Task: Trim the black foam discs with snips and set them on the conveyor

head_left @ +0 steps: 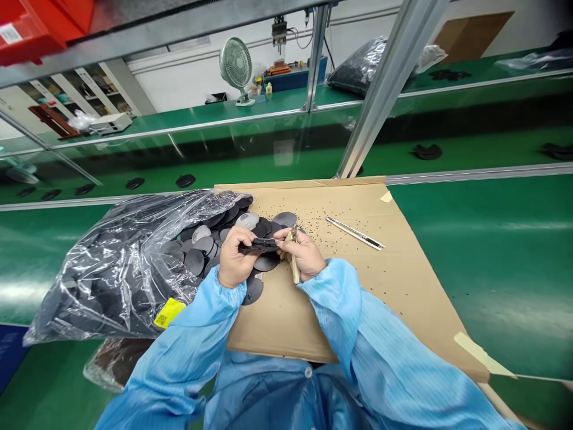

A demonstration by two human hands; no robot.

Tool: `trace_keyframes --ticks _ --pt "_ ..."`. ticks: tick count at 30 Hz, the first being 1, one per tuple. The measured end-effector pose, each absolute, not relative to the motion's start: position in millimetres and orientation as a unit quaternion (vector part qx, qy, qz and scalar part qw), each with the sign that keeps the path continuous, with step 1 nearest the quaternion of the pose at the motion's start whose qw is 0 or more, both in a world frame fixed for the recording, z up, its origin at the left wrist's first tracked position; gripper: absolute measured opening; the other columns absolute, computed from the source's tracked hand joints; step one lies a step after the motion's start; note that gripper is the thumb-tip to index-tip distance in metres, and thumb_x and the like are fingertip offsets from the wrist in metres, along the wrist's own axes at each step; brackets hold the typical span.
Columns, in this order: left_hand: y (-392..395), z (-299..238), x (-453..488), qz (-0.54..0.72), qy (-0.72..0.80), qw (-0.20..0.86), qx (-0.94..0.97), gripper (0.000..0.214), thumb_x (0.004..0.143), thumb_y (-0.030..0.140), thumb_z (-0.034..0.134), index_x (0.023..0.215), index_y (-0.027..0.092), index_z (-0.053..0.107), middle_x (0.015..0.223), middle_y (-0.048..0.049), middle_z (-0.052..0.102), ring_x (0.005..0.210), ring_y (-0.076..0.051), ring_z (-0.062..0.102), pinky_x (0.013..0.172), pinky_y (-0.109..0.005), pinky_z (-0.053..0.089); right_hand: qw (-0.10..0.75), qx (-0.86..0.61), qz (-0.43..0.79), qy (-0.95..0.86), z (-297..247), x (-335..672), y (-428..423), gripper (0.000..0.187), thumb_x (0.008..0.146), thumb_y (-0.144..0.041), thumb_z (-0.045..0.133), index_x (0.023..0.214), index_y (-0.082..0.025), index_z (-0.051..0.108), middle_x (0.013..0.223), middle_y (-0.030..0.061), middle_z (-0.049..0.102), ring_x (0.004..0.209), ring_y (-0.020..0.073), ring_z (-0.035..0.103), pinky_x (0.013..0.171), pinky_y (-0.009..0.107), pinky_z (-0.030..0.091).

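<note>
My left hand [233, 263] is closed round the edge of a black plastic disc [258, 245], which it holds up nearly edge-on above the cardboard. In my right hand [308, 255] is a pair of nippers [295, 269] with cream-coloured handles. Their jaws point up and away from me, close to the disc's right side, and the right fingertips reach the disc too. Whether the jaws touch it I cannot tell. Loose black and grey discs [194, 261] spill from a clear plastic bag [120, 263] on the left and lie beneath my hands.
A cardboard sheet [358, 286] covers the green bench [505, 239], strewn with tiny black scraps. A utility knife [356, 233] lies on it, right of my hands. Behind, a metal post [380, 89] rises before a conveyor [268, 173] carrying black parts. A fan [236, 65] stands farther back.
</note>
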State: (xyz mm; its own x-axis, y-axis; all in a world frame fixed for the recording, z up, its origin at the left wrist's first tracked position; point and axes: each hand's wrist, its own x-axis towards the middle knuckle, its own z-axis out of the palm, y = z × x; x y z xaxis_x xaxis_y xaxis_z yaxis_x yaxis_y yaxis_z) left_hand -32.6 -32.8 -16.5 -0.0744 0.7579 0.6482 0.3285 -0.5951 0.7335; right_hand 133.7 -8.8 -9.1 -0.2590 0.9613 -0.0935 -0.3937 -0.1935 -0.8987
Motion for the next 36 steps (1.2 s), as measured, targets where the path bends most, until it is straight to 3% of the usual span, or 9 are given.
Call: trace_keyframes --ticks 10,16,22,27,32,36 --pt "-42.3 -13.3 -25.8 0.554 0.502 0.226 0.624 0.022 0.066 0.017 0.072 0.066 0.022 0.051 0.085 -0.0053 0.052 0.088 -0.022 0.056 0.086 -0.039 0.046 0.510 -0.383 0.678 -0.366 -16.3 128.6 -7.1 0.022 0.051 -0.023 0.068 0.071 -0.019 0.060 0.064 -0.0031 0.059 0.055 0.0121 0.051 0.054 0.025 0.042" --pt "-39.1 -8.2 -19.1 0.564 0.526 0.216 0.599 0.018 0.073 0.024 0.070 0.077 0.022 0.053 0.092 -0.0050 0.055 0.093 -0.021 0.057 0.090 -0.036 0.045 0.534 -0.394 0.652 -0.367 -10.2 131.4 -4.9 0.027 0.056 -0.033 0.070 0.077 -0.018 0.061 0.061 -0.0026 0.056 0.054 0.0126 0.049 0.053 0.026 0.039" --pt "0.7 24.5 -45.6 0.567 0.610 0.145 0.534 0.034 0.074 0.032 0.069 0.104 0.020 0.059 0.096 -0.0045 0.063 0.089 -0.021 0.060 0.086 -0.035 0.048 0.629 -0.457 0.431 -0.458 -9.1 137.9 -8.3 0.022 0.072 -0.040 0.063 0.073 -0.020 0.054 0.061 -0.0035 0.047 0.057 0.0131 0.045 0.058 0.028 0.039" --pt "86.7 65.9 -75.8 0.443 0.664 -0.026 0.602 0.035 0.077 0.019 0.059 0.111 0.016 0.062 0.110 -0.0118 0.059 0.112 -0.028 0.053 0.105 -0.044 0.038 0.622 -0.476 0.347 -0.516 -15.7 134.6 -12.7 0.028 0.069 -0.035 0.065 0.089 -0.021 0.051 0.083 0.0027 0.056 0.076 0.0187 0.053 0.073 0.035 0.047" --pt "137.8 83.2 -63.7 0.316 0.695 -0.031 0.645 0.063 0.068 0.018 0.068 0.128 0.010 0.052 0.131 -0.0192 0.046 0.121 -0.032 0.048 0.107 -0.044 0.036 0.631 -0.470 0.329 -0.522 -20.5 135.8 -7.1 0.028 0.073 -0.033 0.062 0.095 -0.021 0.051 0.089 0.0051 0.057 0.080 0.0195 0.055 0.077 0.037 0.048" --pt "113.3 73.6 -29.9 0.204 0.643 0.016 0.738 0.037 0.073 0.026 0.067 0.109 0.015 0.065 0.104 -0.0128 0.065 0.099 -0.028 0.061 0.092 -0.039 0.046 0.649 -0.484 0.338 -0.480 -22.8 140.1 0.2 0.030 0.074 -0.035 0.062 0.098 -0.020 0.051 0.089 0.0054 0.058 0.080 0.0192 0.056 0.077 0.036 0.048"
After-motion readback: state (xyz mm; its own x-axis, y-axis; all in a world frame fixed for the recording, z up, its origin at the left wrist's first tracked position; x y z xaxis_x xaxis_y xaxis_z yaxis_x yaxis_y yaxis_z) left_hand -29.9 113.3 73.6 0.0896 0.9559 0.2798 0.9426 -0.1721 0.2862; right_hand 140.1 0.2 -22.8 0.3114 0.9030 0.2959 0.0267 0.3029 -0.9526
